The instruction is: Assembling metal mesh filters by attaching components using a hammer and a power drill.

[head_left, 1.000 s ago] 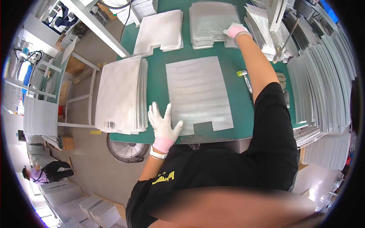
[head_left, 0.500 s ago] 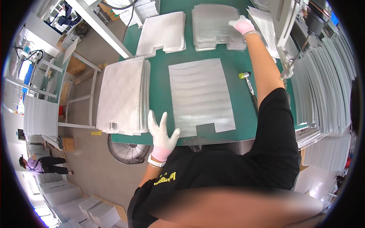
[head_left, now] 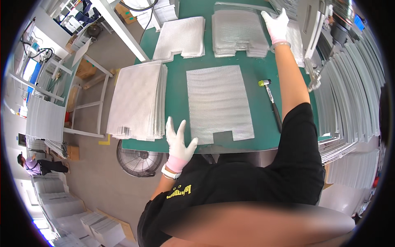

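Observation:
My right hand [head_left: 276, 28], in a white glove with a pink cuff, reaches to the far right of the green table. Its fingers are spread beside the right edge of a stack of notched silvery mesh sheets [head_left: 238, 31]. Along that stack's far side lies a pale translucent strip or sheet edge [head_left: 240, 5]; which one I cannot tell. My left hand [head_left: 180, 142], gloved alike, is open with fingers apart at the near table edge. Left of it stands a stack of mesh sheets [head_left: 135, 101]. To its right a single notched mesh sheet [head_left: 220, 103] lies flat.
A mallet [head_left: 269, 96] with a green-and-black head lies on the green table [head_left: 175, 103]. Another mesh stack [head_left: 181, 37] sits far left. A metal machine arm [head_left: 314, 76] and racked pale sheets [head_left: 349, 88] stand right. A floor fan [head_left: 142, 158] is below the table's left.
My right hand has moved slightly right and its fingers have spread. The pale strip now shows along the far stack's back edge. My left hand remains open near the table edge.

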